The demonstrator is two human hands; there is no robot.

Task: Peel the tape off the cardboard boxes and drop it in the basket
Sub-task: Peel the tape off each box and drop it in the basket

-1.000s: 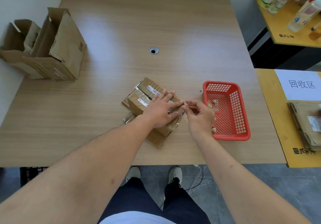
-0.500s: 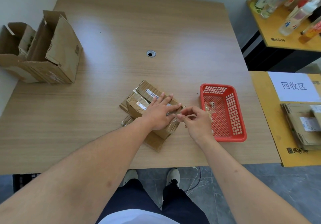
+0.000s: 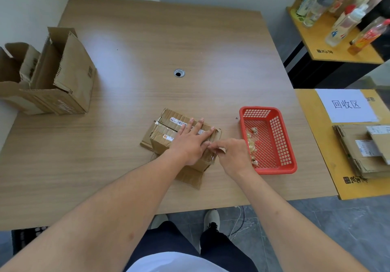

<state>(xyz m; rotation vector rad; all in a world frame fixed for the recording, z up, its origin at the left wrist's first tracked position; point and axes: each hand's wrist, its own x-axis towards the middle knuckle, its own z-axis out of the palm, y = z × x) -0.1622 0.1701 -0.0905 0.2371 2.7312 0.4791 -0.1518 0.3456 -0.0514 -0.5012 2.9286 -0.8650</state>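
Left hand (image 3: 191, 143) stays flat on the box (image 3: 181, 138); right hand (image 3: 231, 153), beside the basket (image 3: 292, 166), still pinches tape at the box's edge, now closer in.

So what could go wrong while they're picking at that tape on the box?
The right hand pinches clear tape at the cardboard box's near corner; thin tape could tear and leave pieces stuck. The left hand only presses flat on top, so a hard pull might slide the box towards the red basket. Sticky tape may also cling to fingers instead of dropping in.
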